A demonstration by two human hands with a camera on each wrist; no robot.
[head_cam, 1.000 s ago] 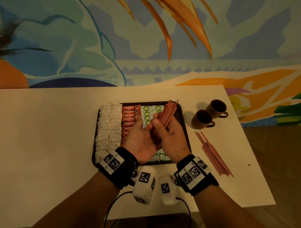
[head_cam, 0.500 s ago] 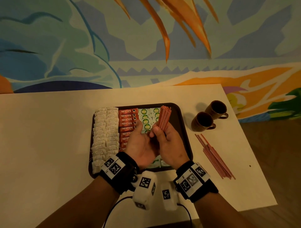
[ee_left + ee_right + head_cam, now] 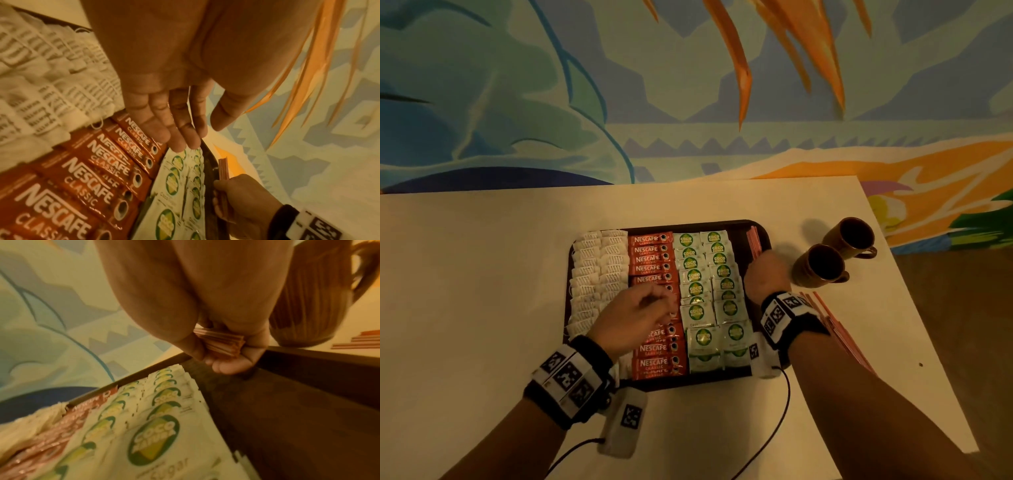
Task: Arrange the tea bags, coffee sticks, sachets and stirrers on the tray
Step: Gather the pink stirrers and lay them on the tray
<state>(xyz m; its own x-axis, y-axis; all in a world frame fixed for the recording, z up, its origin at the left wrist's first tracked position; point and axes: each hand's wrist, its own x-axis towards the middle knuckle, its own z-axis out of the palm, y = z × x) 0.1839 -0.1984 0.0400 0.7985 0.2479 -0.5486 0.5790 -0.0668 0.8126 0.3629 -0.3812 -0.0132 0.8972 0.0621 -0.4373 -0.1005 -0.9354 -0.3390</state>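
Stirrer placement is the step in hand. My right hand grips a bundle of stirrers, thumb on one side and curled fingers on the other, over the bare strip of the tray along its right rim. In the head view the bundle's far part shows beyond my knuckles, near the tray's far right corner. I cannot tell whether the bundle touches the tray floor yet.

My left hand hangs over the coffee sticks with fingers relaxed and nearly straight, holding nothing.

Orientation: the bundle's long axis runs from the near edge of the tabletop toward its far edge, parallel to the tray's right rim and to the columns already laid down. The free end points at the far edge.

Tray columns, left rim to right rim: tea bags, coffee sticks, sachets, then the bare strip.

Next move, as I judge it: lower the bundle flat into the strip, keep it parallel to the rim, then release it without fanning the stirrers across the sachets. A second lot of stirrers lies on the tabletop beside the tray's right rim, partly under my right wrist, near the two mugs; it remains to be transferred.
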